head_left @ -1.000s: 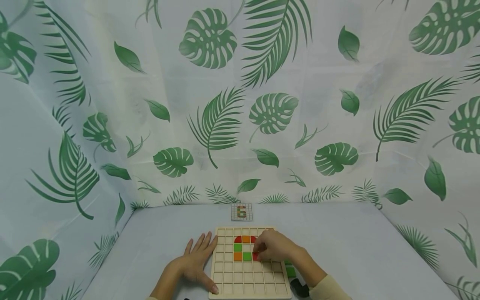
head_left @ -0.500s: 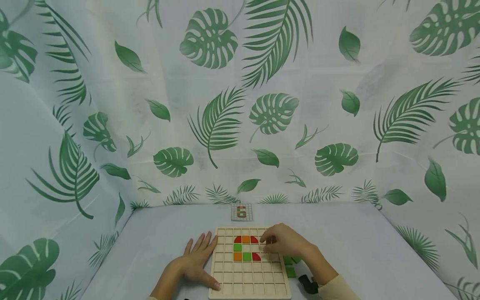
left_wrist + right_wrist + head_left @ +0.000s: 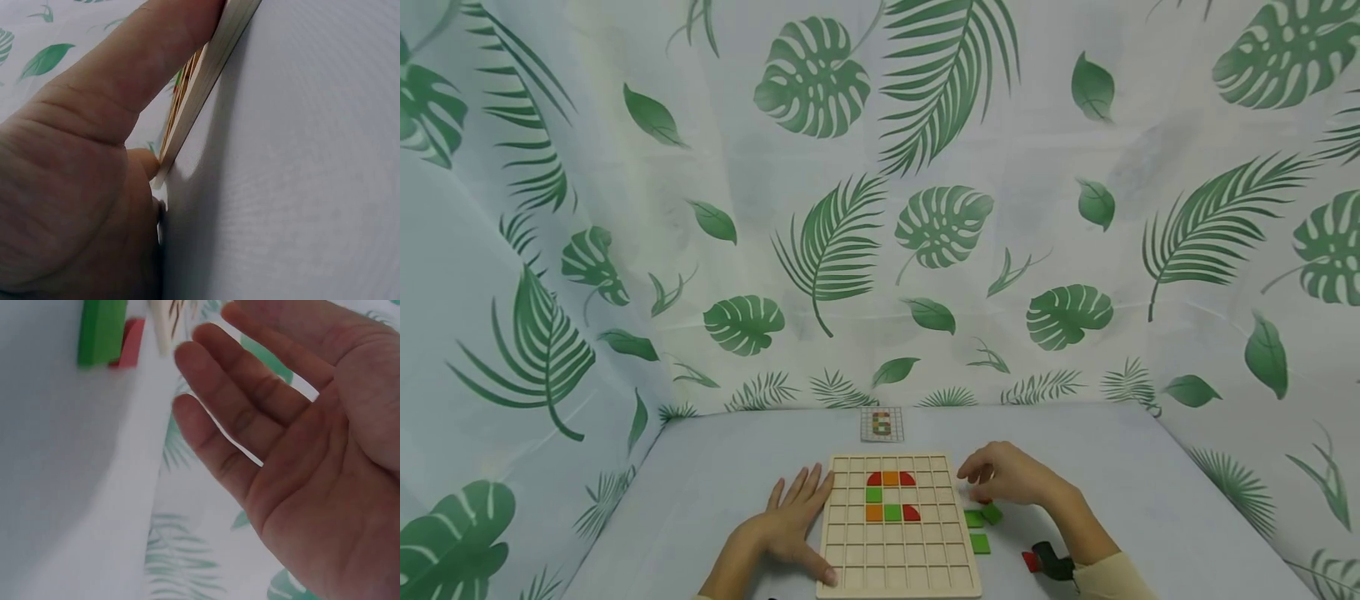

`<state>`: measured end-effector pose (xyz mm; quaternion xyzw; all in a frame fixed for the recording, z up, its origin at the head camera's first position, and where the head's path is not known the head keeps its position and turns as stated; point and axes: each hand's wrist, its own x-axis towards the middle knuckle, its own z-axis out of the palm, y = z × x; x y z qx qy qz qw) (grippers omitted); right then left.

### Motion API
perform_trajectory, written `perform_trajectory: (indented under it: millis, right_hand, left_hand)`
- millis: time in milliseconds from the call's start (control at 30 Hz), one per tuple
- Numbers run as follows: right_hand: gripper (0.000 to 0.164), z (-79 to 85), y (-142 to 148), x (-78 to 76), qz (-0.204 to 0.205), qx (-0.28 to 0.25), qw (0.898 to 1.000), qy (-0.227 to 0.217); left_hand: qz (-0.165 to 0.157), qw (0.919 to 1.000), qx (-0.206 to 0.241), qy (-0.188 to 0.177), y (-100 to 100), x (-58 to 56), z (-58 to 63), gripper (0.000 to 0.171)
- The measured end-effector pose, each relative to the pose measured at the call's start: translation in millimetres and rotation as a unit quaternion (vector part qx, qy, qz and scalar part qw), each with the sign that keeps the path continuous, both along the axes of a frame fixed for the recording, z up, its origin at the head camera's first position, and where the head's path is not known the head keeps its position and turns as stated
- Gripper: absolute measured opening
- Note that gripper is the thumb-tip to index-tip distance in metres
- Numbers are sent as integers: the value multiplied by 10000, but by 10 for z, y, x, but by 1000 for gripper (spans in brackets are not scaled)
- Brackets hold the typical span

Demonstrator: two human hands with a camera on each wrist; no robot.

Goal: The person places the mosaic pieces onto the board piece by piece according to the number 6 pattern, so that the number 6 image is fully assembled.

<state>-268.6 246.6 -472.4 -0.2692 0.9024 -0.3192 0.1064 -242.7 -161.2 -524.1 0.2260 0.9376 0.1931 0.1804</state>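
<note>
A square wooden grid board (image 3: pixel 902 555) lies on the table in the head view. Set in its cells are several flat tiles: red rounded ones, such as the red tile (image 3: pixel 911 513), plus orange (image 3: pixel 891 478) and green tiles (image 3: pixel 892 512). My left hand (image 3: pixel 786 527) spreads along the board's left side, its thumb over the near left corner and fingertips at the left edge. Off the right edge, my right hand (image 3: pixel 1013 475) hovers with loosely bent, unoccupied fingers. Under it lie loose green tiles (image 3: pixel 973 519) and a partly hidden red tile (image 3: pixel 132 342).
A small printed card (image 3: pixel 882 425) with a coloured 6-like pattern on a grid lies beyond the board. Another green tile (image 3: pixel 981 544) sits by the right edge, and a red piece (image 3: pixel 1030 562) shows beside the black wrist camera (image 3: pixel 1052 562). Leaf-printed cloth (image 3: pixel 880 250) walls the table.
My right hand has left the red tile in the board's lower row and moved right, off the board to above the loose tiles. The left hand stays at the left edge.
</note>
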Motion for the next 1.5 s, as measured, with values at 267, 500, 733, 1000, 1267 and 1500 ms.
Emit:
perform_trajectory:
  millis: [267,500,733,1000,1267,1500]
  right_hand:
    - [25,-39,135,1,305,-89,9992,-240]
    - [23,-89,81,0,269,185,9986,-411]
    - [21,-134,2,22,179,241,9975,-633]
    - [23,-148,-60,61,284,302,9978,-516]
    - [27,-140,-88,64,291,288,9977,-542]
    - [21,-121,-67,37,443,34,9979,-479]
  left_hand:
    - [-9,10000,-39,-40,2,1,39,152]
    - [-71,9999,110,-98,-15,-6,43,153]
    - [-36,9998,134,-133,-16,-21,20,153]
    - [-16,9998,130,-175,-7,-19,30,153]
    - [-51,9997,173,-137,-24,-26,20,153]
    - [-72,9997,183,-156,-30,-35,-2,153]
